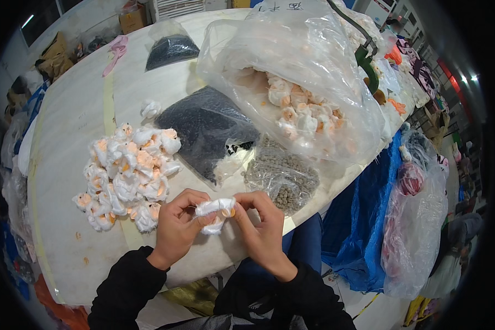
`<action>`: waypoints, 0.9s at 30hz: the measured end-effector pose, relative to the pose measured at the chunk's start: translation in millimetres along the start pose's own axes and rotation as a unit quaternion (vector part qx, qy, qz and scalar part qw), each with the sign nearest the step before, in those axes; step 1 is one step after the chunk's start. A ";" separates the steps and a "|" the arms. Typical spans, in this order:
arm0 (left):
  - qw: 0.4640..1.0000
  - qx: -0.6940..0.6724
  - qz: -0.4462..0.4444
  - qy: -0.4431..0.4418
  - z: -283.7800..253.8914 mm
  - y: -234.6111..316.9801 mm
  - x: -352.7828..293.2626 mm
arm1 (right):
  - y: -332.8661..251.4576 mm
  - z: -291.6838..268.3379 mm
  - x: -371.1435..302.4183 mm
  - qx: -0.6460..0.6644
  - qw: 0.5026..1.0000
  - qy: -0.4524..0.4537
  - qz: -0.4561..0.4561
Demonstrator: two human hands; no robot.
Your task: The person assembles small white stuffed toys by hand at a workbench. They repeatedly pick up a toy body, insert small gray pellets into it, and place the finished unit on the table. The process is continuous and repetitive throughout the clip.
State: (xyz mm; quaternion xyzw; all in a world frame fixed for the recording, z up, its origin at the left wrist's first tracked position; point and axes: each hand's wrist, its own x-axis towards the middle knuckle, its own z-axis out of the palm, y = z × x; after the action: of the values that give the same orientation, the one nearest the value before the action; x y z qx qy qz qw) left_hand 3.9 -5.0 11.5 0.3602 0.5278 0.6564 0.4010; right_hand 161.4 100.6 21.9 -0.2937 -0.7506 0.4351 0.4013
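Observation:
Between my two hands, near the table's front edge, is a small white fluffy plush piece (207,209) with peach-coloured parts. My left hand (176,223) pinches its left side, thumb in front. My right hand (260,223) grips its right end, thumb and fingers close to a small orange-yellow part. Left of my hands lies a pile of similar white and peach plush pieces (129,170), with a lone white piece (150,108) behind it. Just beyond my right hand sits a clear bag of small grey-brown parts (286,179). A bag of small black parts (203,129) lies open behind it.
A large clear plastic bag (297,60) with more plush pieces spreads over the back right of the table (66,165). Another bag of black parts (172,50) and a pink strip (115,54) lie farther back. Blue sheeting (363,220) and a filled clear bag (415,220) stand to the right.

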 end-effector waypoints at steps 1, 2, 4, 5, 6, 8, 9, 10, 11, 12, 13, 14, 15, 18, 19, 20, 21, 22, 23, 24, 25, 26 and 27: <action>1.000 0.000 -0.019 0.007 -2.6 1.3 -0.9 | 0.0 2.0 2.0 -0.022 0.999 0.022 -0.045; 0.999 -0.016 -0.033 0.019 -4.3 1.2 -1.7 | 0.0 3.3 4.0 -0.043 0.994 0.043 -0.089; 0.996 -0.051 -0.064 0.039 -5.1 -1.4 -2.4 | -0.1 -0.1 1.6 -0.067 0.976 0.063 -0.196; 0.997 -0.036 -0.055 0.041 -5.0 -2.6 -2.1 | -3.0 0.9 -2.6 -0.056 0.975 0.023 -0.212; 0.998 -0.022 -0.046 0.043 -4.9 -3.4 -1.6 | -6.8 2.9 -6.9 -0.044 0.972 -0.016 -0.228; 0.998 -0.024 -0.049 0.035 -2.8 -2.3 -1.7 | -2.3 9.2 -16.7 -0.025 0.974 -0.063 -0.215; 0.997 -0.043 -0.060 0.027 -1.5 -2.0 -2.2 | 4.3 11.1 -18.2 -0.006 0.983 -0.050 -0.174; 0.995 -0.063 -0.071 0.019 -0.6 -1.5 -2.5 | 10.0 12.5 -19.1 0.012 0.990 -0.037 -0.133; 0.996 -0.048 -0.079 0.009 0.1 -0.9 -1.9 | 13.5 13.1 -19.8 0.031 0.995 -0.024 -0.091; 0.996 -0.032 -0.087 0.002 -0.4 -0.1 -1.6 | 15.6 12.9 -20.4 0.075 0.995 -0.019 -0.060; 0.995 -0.016 -0.096 -0.005 -0.9 0.5 -1.8 | 16.7 11.8 -20.6 0.084 0.994 -0.028 -0.060; 0.995 -0.024 -0.102 -0.001 -1.0 0.8 -3.3 | 17.8 10.4 -20.7 0.093 0.993 -0.037 -0.060; 0.994 -0.032 -0.106 0.002 -0.6 1.2 -4.4 | 18.5 9.5 -20.1 0.101 0.992 -0.045 -0.061; 0.992 -0.044 -0.116 0.003 -0.5 -1.9 -5.7 | 22.2 10.7 -22.5 0.141 0.989 -0.044 -0.033; 0.992 -0.046 -0.119 0.002 -0.7 -3.0 -5.7 | 22.4 10.2 -21.3 0.133 0.989 -0.047 -0.043; 0.992 -0.043 -0.118 0.003 -0.6 -2.7 -5.8 | 22.6 9.4 -19.6 0.126 0.989 -0.050 -0.054; 0.992 -0.040 -0.117 0.002 0.1 -2.6 -5.5 | 23.0 8.2 -18.9 0.117 0.990 -0.052 -0.063; 0.992 -0.038 -0.117 0.001 0.7 -2.3 -5.1 | 24.0 8.6 -20.1 0.125 0.990 -0.045 -0.048; 0.993 -0.035 -0.115 -0.002 1.2 -1.7 -4.8 | 25.7 10.0 -22.5 0.133 0.990 -0.037 -0.033; 0.993 -0.032 -0.114 -0.004 1.3 -1.1 -4.8 | 26.8 10.8 -23.5 0.141 0.989 -0.031 -0.019; 0.993 -0.029 -0.112 -0.006 1.2 -0.6 -4.8 | 27.1 10.2 -23.1 0.145 0.989 -0.033 -0.011; 0.993 -0.028 -0.115 -0.006 0.8 -0.5 -5.0 | 27.5 9.4 -22.7 0.149 0.988 -0.035 -0.004; 0.993 -0.027 -0.119 -0.006 0.1 -0.4 -5.6 | 27.5 8.9 -22.4 0.153 0.988 -0.037 0.003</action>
State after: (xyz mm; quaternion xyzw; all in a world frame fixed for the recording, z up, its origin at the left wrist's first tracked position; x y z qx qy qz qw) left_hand 6.4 -10.0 10.9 0.2879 0.5465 0.6161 0.4888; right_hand 167.6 91.6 -13.0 -0.2147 -0.6887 0.5563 0.4124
